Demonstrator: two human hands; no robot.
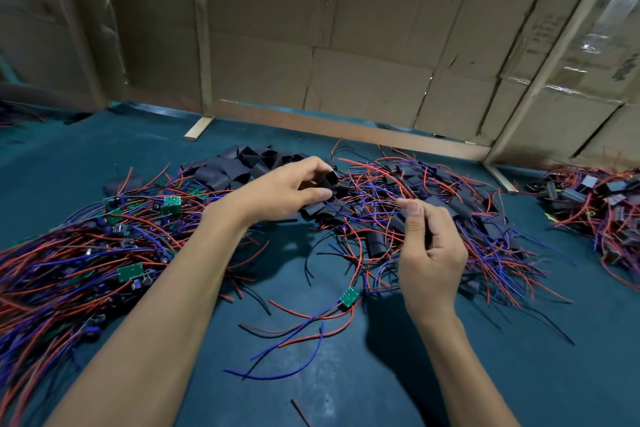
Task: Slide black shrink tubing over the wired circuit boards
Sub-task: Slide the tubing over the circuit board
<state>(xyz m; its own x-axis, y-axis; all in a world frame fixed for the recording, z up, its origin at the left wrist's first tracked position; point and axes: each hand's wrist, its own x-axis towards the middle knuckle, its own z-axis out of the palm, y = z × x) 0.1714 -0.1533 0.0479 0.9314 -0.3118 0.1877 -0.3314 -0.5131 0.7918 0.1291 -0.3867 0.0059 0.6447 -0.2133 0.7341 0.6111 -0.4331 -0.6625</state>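
My left hand (291,189) holds a short piece of black shrink tubing (330,179) between thumb and fingers, its open end turned to the right. My right hand (429,253) is raised just right of it, thumb and forefinger pinched together, apparently on thin wire ends. One green circuit board (349,297) with red, blue and black wires lies on the teal table (346,374) below my right hand. A heap of loose black tubing pieces (239,163) sits behind my left hand. Bare wired boards (131,272) are piled at the left.
A tangle of wires and black-sleeved boards (450,215) spreads under and behind my right hand. Another such pile (588,204) lies at the far right. Cardboard walls (346,45) with wooden strips (199,128) close off the back of the table.
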